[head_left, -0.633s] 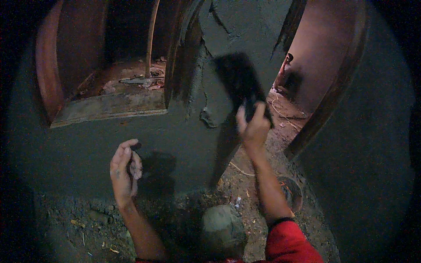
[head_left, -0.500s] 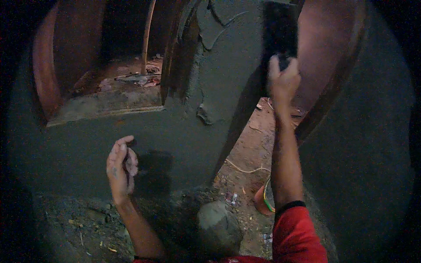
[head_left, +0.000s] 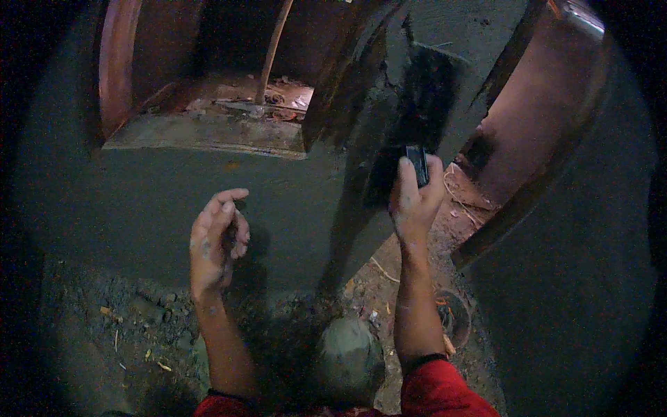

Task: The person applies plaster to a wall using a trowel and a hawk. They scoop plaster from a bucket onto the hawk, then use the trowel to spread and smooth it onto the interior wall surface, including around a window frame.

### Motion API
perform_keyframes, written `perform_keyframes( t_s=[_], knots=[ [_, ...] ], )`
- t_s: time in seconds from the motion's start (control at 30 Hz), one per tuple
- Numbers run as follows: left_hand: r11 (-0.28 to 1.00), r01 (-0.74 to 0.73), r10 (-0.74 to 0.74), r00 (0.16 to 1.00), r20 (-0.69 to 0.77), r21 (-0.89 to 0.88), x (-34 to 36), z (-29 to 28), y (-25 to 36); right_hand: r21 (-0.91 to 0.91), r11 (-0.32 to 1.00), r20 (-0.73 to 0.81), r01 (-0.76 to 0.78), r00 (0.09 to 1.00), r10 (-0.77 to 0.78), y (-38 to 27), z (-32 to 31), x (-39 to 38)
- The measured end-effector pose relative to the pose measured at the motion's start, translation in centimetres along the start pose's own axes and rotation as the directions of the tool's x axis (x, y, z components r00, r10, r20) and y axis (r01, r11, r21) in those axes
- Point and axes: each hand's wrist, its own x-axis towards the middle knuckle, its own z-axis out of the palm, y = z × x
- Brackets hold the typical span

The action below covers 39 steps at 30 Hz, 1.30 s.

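Note:
My right hand (head_left: 417,201) is closed around the black handle of a plastering trowel (head_left: 427,94). Its long dark blade lies against the grey plastered pillar (head_left: 479,31) between two openings, tilted with its top to the right. Rough plaster lines the pillar's left side. Further left, my left hand (head_left: 219,240) is raised in front of the smooth low wall (head_left: 139,201), fingers loosely curved and apart from the thumb. Nothing shows in it, and I cannot tell whether it touches the wall.
A window opening with a rough sill (head_left: 208,139) is at upper left, a wooden pole (head_left: 274,52) standing inside. On the right, a doorway shows a littered dirt floor (head_left: 385,271). A bucket (head_left: 453,320) sits beside my right forearm. A rounded grey shape (head_left: 351,354) is at the bottom.
The trowel in my right hand has moved down and left across the pillar, away from its right edge. My view has shifted and tilted; my left hand keeps much the same pose.

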Motion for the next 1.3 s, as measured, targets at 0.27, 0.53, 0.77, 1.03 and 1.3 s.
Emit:
perform_keyframes(
  t_s=[0.27, 0.53, 0.77, 1.03, 1.3],
  knots=[
    [1.000, -0.005, 0.006, 0.998, -0.062, 0.004, 1.3, -1.7, -0.1, -0.490, 0.863, -0.141, 0.121, 0.966, -0.216, 6.4, 0.0, -7.4],
    [1.000, 0.002, -0.001, 0.998, -0.067, 0.013, 1.5, -1.5, -0.9, -0.655, 0.689, -0.078, 0.309, 0.880, -0.469, 7.9, -2.3, 0.4],
    [0.999, 0.007, -0.005, 0.998, -0.059, 0.038, 1.5, -1.1, -1.3, 0.432, 0.901, -0.129, -0.034, 0.987, 0.099, -0.9, -3.4, 5.0],
    [1.000, 0.012, -0.012, 1.000, -0.018, -0.025, 1.3, -0.9, -1.6, 0.314, 0.942, 0.078, -0.121, 0.992, 0.101, -1.7, 5.0, 2.1],
    [0.999, -0.022, 0.020, 0.998, -0.052, -0.043, 0.7, -1.3, -0.8, -0.136, 0.971, -0.282, 0.196, 0.932, -0.228, 1.2, -5.0, 12.5]
  ],
)
